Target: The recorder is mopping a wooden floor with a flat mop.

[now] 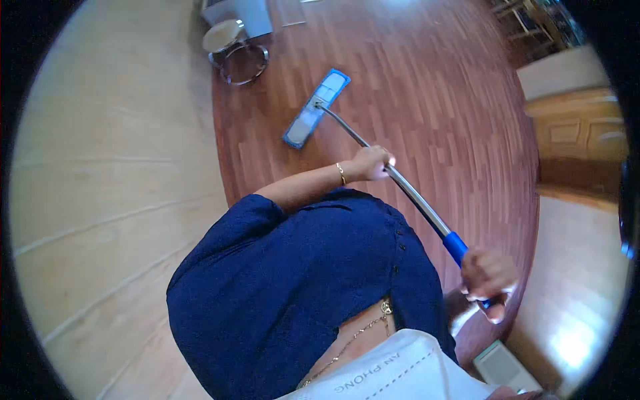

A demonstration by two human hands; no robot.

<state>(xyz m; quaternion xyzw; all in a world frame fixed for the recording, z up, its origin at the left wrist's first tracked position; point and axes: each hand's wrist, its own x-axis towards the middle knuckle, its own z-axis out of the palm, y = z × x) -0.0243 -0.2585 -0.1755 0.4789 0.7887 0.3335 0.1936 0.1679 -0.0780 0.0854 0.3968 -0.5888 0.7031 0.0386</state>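
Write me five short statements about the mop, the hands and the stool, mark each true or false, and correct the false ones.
1. The mop head rests on the wood-look floor. True.
2. The right hand is on the mop head. False: it is on the blue grip at the upper part of the mop's handle.
3. The left hand holds the metal pole. True.
4. The stool stands to the right of the mop head in the picture. False: it is to the left.
5. A gold-coloured bracelet is on the left wrist. True.
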